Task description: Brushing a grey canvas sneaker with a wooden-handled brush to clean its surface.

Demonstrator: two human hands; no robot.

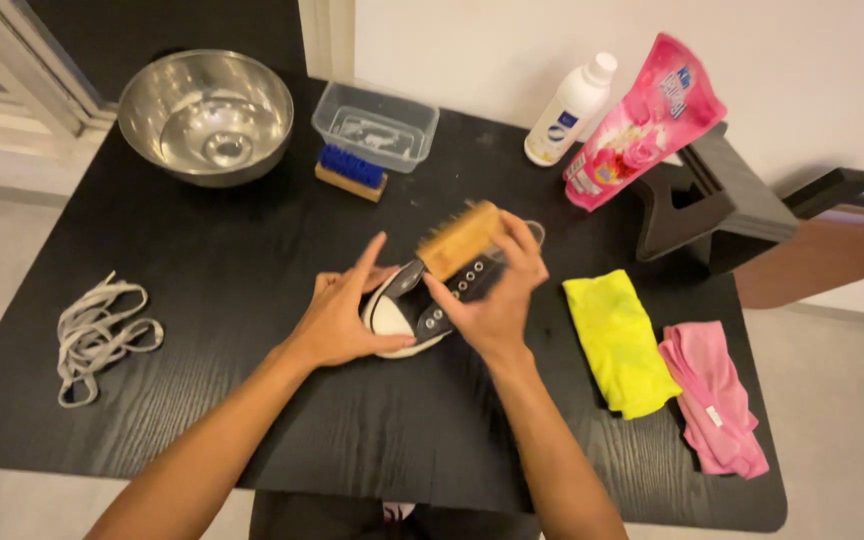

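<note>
At frame centre, the left hand (340,322) is gripping the toe of a black-and-white sneaker (414,308) on the black table (202,270), while the right hand (492,290), closed around a wooden brush (458,238), is scrubbing it. A loose grip could likely let the shoe skid.

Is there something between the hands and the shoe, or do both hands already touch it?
Nothing stands between. The left hand rests directly on the toe of the black-and-white shoe, and the right hand presses a wooden brush against the eyelet side.
</note>
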